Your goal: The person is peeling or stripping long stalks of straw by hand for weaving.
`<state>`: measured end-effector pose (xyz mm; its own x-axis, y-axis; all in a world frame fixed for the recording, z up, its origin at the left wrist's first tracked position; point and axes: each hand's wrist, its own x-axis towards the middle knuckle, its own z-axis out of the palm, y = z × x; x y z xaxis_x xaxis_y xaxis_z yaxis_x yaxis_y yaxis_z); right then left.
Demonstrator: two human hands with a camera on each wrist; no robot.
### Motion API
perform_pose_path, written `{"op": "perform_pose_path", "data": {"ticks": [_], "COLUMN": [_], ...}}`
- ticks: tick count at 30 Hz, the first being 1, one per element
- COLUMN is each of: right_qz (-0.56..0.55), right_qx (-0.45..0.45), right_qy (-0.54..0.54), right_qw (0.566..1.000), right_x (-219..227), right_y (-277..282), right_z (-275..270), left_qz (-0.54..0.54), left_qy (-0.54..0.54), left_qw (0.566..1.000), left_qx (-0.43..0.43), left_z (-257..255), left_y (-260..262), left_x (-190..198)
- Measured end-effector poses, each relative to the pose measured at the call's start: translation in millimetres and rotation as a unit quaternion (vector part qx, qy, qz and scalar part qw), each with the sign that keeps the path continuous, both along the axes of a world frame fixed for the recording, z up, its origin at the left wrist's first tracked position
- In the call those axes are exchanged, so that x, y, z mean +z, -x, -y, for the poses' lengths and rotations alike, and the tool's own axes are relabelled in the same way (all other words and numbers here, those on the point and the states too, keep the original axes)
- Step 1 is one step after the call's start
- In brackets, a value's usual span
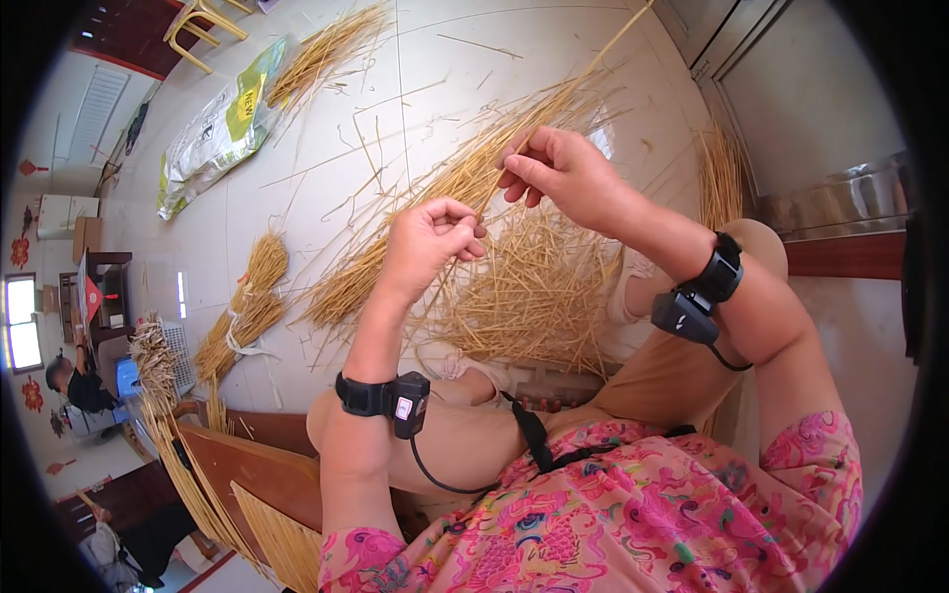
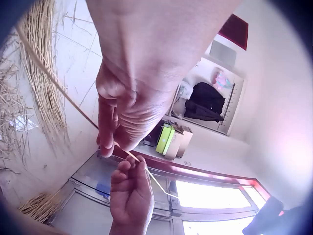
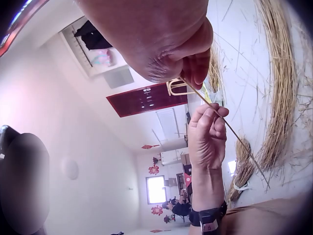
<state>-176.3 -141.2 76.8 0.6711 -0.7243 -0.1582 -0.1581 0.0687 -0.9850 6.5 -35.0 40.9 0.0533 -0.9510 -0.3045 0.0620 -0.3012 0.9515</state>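
Observation:
A single thin straw stalk [image 3: 243,145] runs between my two hands. In the head view my left hand [image 1: 427,245] pinches it between thumb and fingers. To the upper right, my right hand [image 1: 565,180] also pinches it, thumb against the curled fingers. The left wrist view shows the stalk [image 2: 59,88] stretching out past the left fingers, while its pale bent end extends beyond the right hand [image 2: 131,196]. Beneath both hands lie a long spread of straw [image 1: 445,193] and a tangled heap of short straw [image 1: 534,296] on the tiled floor.
A tied straw bundle [image 1: 242,306] lies at left, near a silver-green bag [image 1: 222,138] and more straw [image 1: 331,49]. A wooden board [image 1: 247,474] stands by my left knee. At right is a metal cabinet [image 1: 820,109]. Another person [image 1: 89,381] sits far left.

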Motion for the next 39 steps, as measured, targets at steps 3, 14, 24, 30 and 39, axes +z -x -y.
{"op": "perform_pose_path", "data": {"ticks": [3, 14, 24, 30, 39], "right_qz": [0.015, 0.034, 0.050, 0.036, 0.034], "right_qx": [0.010, 0.066, 0.090, 0.022, 0.011], "right_qy": [-0.016, -0.019, -0.020, 0.015, -0.081], "right_qw": [1.000, 0.997, 0.994, 0.999, 0.996], "right_x": [0.5, 0.4, -0.6, 0.1, -8.0], "right_y": [0.3, 1.9, 1.1, 3.6, 1.0], "right_z": [-1.0, 0.2, 0.2, 6.2, -3.3], "left_qz": [-0.006, -0.022, 0.013, 0.133, 0.166], "left_qy": [0.004, -0.015, -0.020, -0.037, 0.131], "left_qw": [1.000, 0.999, 0.999, 0.976, 0.976], "left_qx": [0.000, -0.023, 0.043, 0.168, 0.045], "left_z": [0.7, -0.4, 1.6, 3.8, 5.6], "left_y": [-0.4, -7.3, -3.2, -20.7, -9.6], "left_x": [0.5, 3.8, 7.7, -15.0, -10.3]}}
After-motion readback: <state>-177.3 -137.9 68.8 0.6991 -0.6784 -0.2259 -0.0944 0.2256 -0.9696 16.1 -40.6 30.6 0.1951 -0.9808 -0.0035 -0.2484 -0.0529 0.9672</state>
